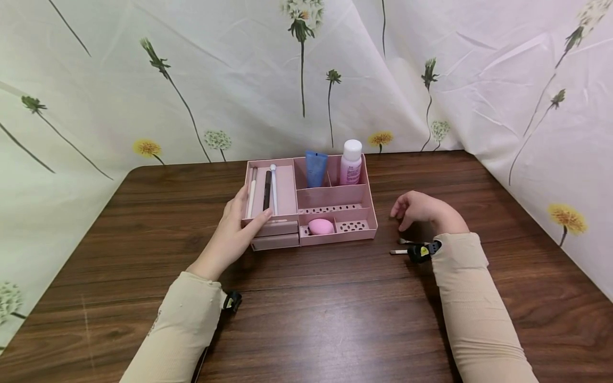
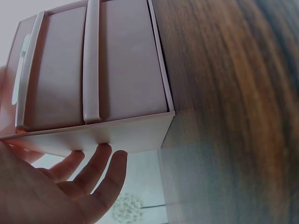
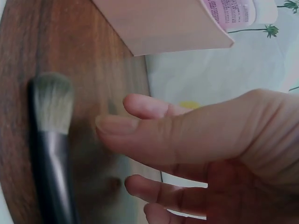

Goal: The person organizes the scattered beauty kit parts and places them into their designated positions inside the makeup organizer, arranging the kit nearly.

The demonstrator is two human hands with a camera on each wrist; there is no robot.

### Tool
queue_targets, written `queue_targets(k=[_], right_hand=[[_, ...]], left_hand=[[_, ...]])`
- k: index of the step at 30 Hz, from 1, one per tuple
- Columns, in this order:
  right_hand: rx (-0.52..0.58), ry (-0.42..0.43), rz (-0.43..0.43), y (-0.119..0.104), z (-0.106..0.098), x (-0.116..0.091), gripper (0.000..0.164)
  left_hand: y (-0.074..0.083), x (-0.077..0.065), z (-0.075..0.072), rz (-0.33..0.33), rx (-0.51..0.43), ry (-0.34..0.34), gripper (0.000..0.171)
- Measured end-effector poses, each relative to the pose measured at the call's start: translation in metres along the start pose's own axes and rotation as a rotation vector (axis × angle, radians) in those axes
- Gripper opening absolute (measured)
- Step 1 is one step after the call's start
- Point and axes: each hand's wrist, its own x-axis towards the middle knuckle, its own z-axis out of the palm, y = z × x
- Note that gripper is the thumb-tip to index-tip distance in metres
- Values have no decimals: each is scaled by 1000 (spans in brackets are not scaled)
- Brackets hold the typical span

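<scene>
The left hand (image 1: 233, 231) gripped the front left corner of a pink organizer (image 1: 354, 235), thumb in front and fingers along the side wall. The organizer stood close to the back edge of the wooden table (image 1: 325, 319); from where I stood, broad wood extended before it and to either side. The right hand (image 1: 419, 208), loosely bent and grasping nothing, was apart from the organizer's right wall, near two brushes (image 1: 399, 252).

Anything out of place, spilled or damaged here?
Only mildly: two brushes lie loose on the table, right of the pink organizer, while the blue tube, bottle and pink sponge sit inside it. No spill or damage visible.
</scene>
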Motion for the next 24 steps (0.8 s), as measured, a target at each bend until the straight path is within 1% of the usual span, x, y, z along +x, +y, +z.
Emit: queue_targets(k=[4,11,20,24], right_hand=[[-37,-6,4,2,2,1,30],[-67,-28,26,4,2,2,23],[-75,-38,19,8,0,4,22],[-61,-38,45,8,-1,3,23]], left_hand=[[0,0,0,-4,3,-5,87],[2,0,0,-10,4,-14,87],[4,-1,-2,-24,6,-18,88],[4,0,-2,-24,4,-17,87]])
